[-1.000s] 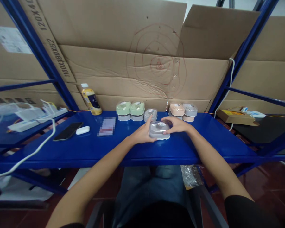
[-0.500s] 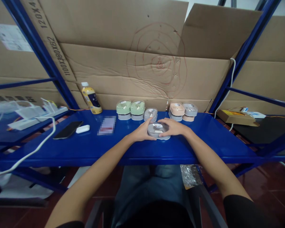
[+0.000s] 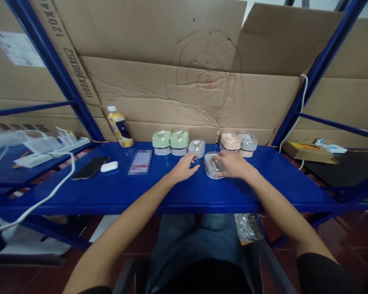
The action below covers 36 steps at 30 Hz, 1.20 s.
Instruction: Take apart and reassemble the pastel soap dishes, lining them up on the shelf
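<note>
Grey lidded container (image 3: 211, 165) is sitting on the blue steel shelf, right of centre and just in front of the back row, and it is now lying turned at an angle. Over the last moments it is shifting rightward from its spot in front of the row, and the two hands are no longer sharing it. The right hand (image 3: 233, 165) is covering its right side, with the fingers curled over the lid and the palm raised, so it is holding the container lightly from above, though how firmly it is pressing cannot be told. The left hand (image 3: 183, 169) has come away and is resting on the shelf with its fingers loosely spread, gripping nothing. Its fingertips are reaching just in front of a small grey container (image 3: 196, 148), and it is unclear whether they touch it.

Behind the hands, two green containers (image 3: 171, 141) are standing side by side at centre, and a peach container (image 3: 230, 141) and a grey one (image 3: 247, 141) are standing at right of centre. Toward the left, a blurred card (image 3: 140, 162), a white earbud case (image 3: 109, 166) and a black smartphone (image 3: 90, 167) are lying flat, while a yellow-labelled bottle (image 3: 120, 132) is standing upright against cardboard sheets (image 3: 141, 90).
</note>
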### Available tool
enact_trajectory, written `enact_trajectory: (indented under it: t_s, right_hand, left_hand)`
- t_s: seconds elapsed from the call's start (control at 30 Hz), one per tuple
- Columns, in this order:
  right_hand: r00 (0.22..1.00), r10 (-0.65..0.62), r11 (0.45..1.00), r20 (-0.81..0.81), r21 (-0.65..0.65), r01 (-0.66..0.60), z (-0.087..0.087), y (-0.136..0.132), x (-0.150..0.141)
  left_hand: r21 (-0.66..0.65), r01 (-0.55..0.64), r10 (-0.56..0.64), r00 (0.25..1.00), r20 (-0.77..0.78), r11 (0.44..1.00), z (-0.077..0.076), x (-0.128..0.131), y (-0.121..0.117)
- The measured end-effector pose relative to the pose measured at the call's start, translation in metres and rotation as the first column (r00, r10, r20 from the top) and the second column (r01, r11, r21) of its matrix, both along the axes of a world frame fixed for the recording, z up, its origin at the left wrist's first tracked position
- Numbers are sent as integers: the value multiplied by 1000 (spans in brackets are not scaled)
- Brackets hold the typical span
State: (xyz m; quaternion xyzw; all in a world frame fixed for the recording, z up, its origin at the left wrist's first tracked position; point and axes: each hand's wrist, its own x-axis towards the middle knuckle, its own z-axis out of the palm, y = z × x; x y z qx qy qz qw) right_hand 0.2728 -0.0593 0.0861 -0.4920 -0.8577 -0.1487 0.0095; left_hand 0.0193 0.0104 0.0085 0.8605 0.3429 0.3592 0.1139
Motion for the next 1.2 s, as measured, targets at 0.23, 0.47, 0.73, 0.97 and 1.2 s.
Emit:
enact_trajectory:
  t_s: [0.23,0.47,0.73,0.97,1.2]
  right_hand:
    - [986,-149,978,79,162,135,-17,68,-16]
    - [987,-140,959,-75,237,154,-21,96,-26]
    - [958,91,996,-273,35,-85,-47,94,-65]
    - [897,144,990,-417,62,-130,-36,38,-61]
    - [876,-114,991,-468,-110,71,-31,21,-71]
  left_hand:
    - [-11,-25,25,1000,0,1000,5,0,-2]
    - [-5,-66,66,998,9,998,7,0,-1]
    - [27,-357,348,923,166,934,9,-6,7]
    - [12,-398,376,877,299,917,24,-15,6]
    - [-38,-57,63,984,164,998,28,-22,2]
